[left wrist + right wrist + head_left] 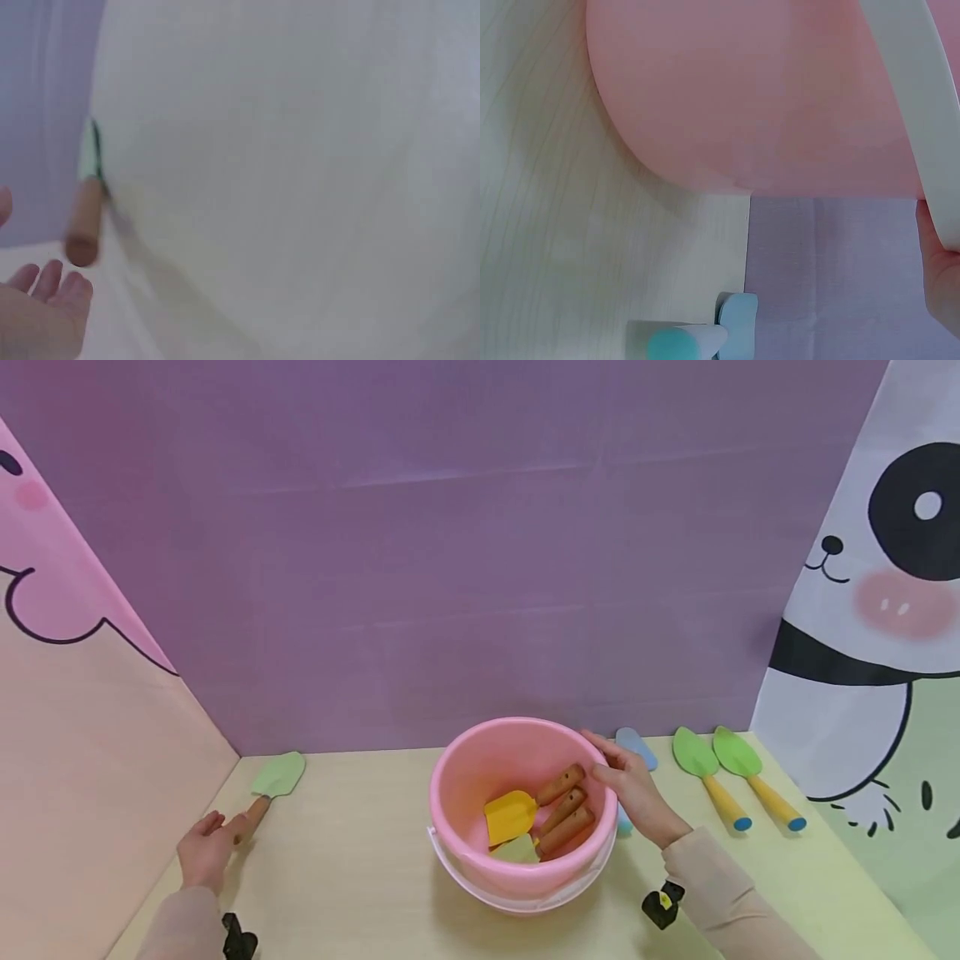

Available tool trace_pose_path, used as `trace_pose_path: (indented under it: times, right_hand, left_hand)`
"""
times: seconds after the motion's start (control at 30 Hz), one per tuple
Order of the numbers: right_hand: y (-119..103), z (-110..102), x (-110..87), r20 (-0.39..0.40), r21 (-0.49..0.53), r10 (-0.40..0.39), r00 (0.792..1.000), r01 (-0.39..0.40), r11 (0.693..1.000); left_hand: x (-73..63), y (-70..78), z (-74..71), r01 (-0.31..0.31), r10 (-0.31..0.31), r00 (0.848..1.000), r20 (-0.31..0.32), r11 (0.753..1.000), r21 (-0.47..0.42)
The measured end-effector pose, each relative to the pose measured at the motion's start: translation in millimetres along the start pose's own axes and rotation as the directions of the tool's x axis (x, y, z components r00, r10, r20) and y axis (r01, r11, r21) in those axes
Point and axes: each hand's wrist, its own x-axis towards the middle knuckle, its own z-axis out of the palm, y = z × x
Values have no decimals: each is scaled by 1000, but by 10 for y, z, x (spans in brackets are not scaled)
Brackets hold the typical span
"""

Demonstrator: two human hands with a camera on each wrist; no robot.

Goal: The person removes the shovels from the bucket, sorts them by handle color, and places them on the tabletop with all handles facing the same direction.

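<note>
In the head view my left hand is at the wooden handle of a small toy shovel with a pale green blade. The left wrist view shows that shovel's handle just above my loosely spread fingers, with a visible gap. My right hand holds the right rim of a pink bucket, thumb at the rim. Inside the bucket lie a yellow shovel, a pale green blade and several wooden handles. In the right wrist view, the bucket's side fills the upper part.
Two green trowels with yellow, blue-tipped handles lie at the right. A light blue tool is partly hidden behind my right hand. The bucket's white carrying handle hangs down in front. A purple backdrop borders the pale table.
</note>
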Motion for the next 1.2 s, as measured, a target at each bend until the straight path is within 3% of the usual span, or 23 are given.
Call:
trace_pose_path:
  times: [0.1,0.23,0.37,0.43,0.6,0.73,0.9,1.0,1.13,1.2]
  right_hand:
    - [4,-4,8,5,-3,-9,1000,9,1000]
    - [3,-5,18,4,3,-19,1000,19,1000]
    - [-8,5,13,2,15,-24,1000,24,1000]
    - [-7,9,15,2,21,-28,1000,28,999]
    - [11,17,31,-14,31,-33,999,33,999]
    - [20,25,45,-21,29,-33,999,33,999]
    - [9,16,30,-10,23,-39,999,39,999]
    - [-4,9,9,0,19,-42,999,42,999]
    - [-14,11,-5,12,23,-39,999,39,999]
    - [-16,17,-4,15,25,-39,999,39,999]
  left_hand:
    - [-99,203,-12,-34,34,999,18,999,21]
    - [-248,513,14,-126,120,989,82,990,66]
    - [-388,788,67,-239,218,962,165,964,117]
    - [-465,897,105,-301,273,941,200,946,121]
    - [-684,1112,228,-455,420,863,280,888,71]
    - [-908,1287,359,-545,492,804,333,834,84]
    - [-1184,1468,567,-616,528,744,411,780,114]
    - [-1330,1528,704,-638,534,703,469,765,86]
    - [-1508,1561,877,-664,542,642,543,746,40]
    - [-1588,1567,958,-680,538,603,589,733,26]
